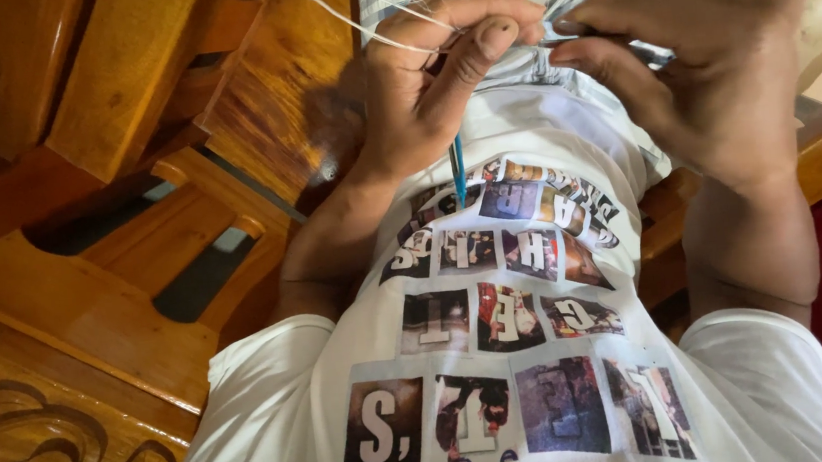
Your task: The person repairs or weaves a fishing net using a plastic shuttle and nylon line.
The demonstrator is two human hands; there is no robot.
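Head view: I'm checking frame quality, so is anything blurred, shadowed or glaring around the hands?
Head view: left hand casts a shadow on the wooden chair; right hand is sharp; white thread is thin but visible; wood shows mild glare.

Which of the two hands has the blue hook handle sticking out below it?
The left hand. The thin blue handle hangs below its palm, over the white shirt. The right hand pinches only the pale thread and work, no handle showing.

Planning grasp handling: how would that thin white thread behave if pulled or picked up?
The white thread is probably floppy: thin strands stay straight only where stretched toward the left hand. Likely near weightless, and apt to slip unless pinched, as the right hand appears to do.
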